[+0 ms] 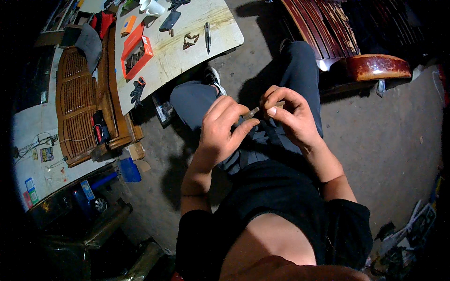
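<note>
Both hands meet over my lap, above grey trousers. My left hand [224, 127] pinches one end of a small slim brownish piece [252, 112] between thumb and fingers. My right hand [287, 114] closes its fingertips on the other end of the same piece. What the piece is exactly is too small to tell. I sit with knees apart over a concrete floor.
A pale work board [180, 51] lies ahead at upper left, carrying an orange tray [136, 51], several small brown pieces [189, 40], a dark pen-like tool [207, 36], a white cup [152, 7] and a black glove [137, 91]. A wooden slatted chair [79, 100] stands left; dark red furniture [370, 65] at upper right.
</note>
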`<action>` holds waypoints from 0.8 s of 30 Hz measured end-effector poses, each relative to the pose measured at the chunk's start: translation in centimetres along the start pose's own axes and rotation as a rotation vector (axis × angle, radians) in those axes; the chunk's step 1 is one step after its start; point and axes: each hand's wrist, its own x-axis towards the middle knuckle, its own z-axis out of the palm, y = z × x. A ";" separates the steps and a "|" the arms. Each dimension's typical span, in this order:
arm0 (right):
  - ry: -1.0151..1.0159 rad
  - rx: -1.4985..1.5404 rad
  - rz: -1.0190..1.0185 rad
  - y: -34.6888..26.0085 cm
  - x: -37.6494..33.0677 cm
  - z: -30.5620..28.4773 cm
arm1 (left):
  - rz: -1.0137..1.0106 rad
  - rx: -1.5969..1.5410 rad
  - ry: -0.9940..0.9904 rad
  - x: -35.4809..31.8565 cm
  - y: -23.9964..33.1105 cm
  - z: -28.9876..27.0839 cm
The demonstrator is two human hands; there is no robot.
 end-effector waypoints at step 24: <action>0.189 -0.329 -0.204 0.7 -0.1 2.0 | -0.100 0.092 0.029 -0.2 0.8 0.1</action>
